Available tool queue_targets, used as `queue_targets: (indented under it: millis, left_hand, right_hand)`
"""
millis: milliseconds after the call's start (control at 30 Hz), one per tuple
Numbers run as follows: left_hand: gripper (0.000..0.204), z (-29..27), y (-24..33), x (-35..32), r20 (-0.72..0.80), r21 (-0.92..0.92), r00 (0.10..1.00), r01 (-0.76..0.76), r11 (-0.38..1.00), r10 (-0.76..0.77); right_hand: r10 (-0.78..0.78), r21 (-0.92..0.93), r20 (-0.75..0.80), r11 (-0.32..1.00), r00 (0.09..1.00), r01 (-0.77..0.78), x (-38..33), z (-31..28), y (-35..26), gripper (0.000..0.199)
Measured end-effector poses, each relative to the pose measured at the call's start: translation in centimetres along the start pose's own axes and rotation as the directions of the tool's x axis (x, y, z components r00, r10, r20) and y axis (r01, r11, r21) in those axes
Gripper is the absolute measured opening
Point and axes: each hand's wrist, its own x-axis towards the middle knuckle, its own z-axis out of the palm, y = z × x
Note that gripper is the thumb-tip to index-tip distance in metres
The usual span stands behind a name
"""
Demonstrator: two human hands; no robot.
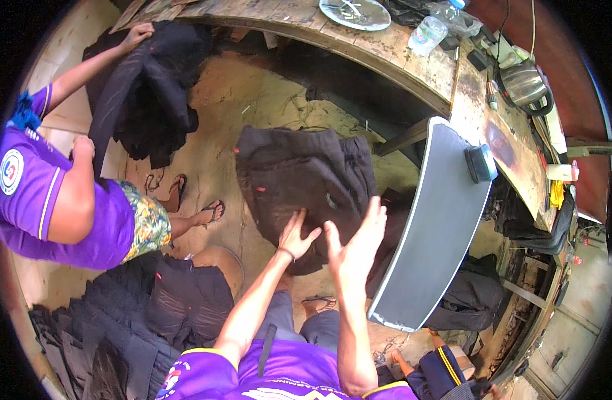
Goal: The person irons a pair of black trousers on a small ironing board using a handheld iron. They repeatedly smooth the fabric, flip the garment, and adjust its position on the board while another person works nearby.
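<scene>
A dark folded garment (299, 177) that looks like trousers lies in front of me, with small red marks on its left part. My left hand (298, 239) rests on its near edge, fingers stretched out and thumb apart. Just to the right, my right hand (356, 247) is raised above the cloth. Its thumb stands wide of the fingers, and nothing is in it. Beside my right forearm stands a long narrow board (433, 227) with a dark top and pale rim. A dark blue block-like thing (481, 164) sits at the board's far right edge.
At left, a person in a purple shirt (66, 207) holds dark cloth (146, 93). Dark garments (119, 320) are piled at lower left. A wooden bench (413, 63) bears a plate (356, 13), a bottle (429, 33) and a kettle (525, 87). Another person (439, 367) is at lower right.
</scene>
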Motion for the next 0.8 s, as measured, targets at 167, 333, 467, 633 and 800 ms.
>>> queue_targets:
  millis: [167, 333, 467, 633, 800]
  left_hand:
    - [0.096, 0.3, -0.2, 11.5, 0.08, 0.654, 0.962, 0.148, 0.742, -0.263]
    - [0.117, 0.1, 0.9, 20.0, 0.046, 0.692, 0.997, 0.012, 0.722, -0.06]
    - [0.091, 0.9, 1.1, 24.1, -0.046, 0.826, 0.999, 0.051, 0.561, -0.023]
    - [0.02, 5.4, 1.5, 15.0, 0.213, 0.679, 0.911, -0.397, 0.618, 0.352]
    - [0.033, 8.4, 5.7, -8.7, 0.854, 0.439, 0.517, -0.651, 0.619, -0.061]
  right_hand:
    - [0.002, 0.117, 0.267, 0.993, 0.964, -0.034, -2.9, 0.3, 0.1, 0.09]
    - [0.056, 0.06, 0.264, 0.995, 0.963, -0.075, -6.0, -4.3, 3.6, 0.082]
    - [0.118, 0.228, 0.15, 0.962, 0.982, -0.15, -6.3, -7.4, 5.8, 0.071]
    - [0.069, 0.222, 0.067, 0.971, 0.995, -0.083, -7.3, -10.7, 8.3, 0.052]
    - [-0.087, 0.224, 0.149, 0.973, 0.985, 0.052, -13.2, -16.1, 12.4, 0.047]
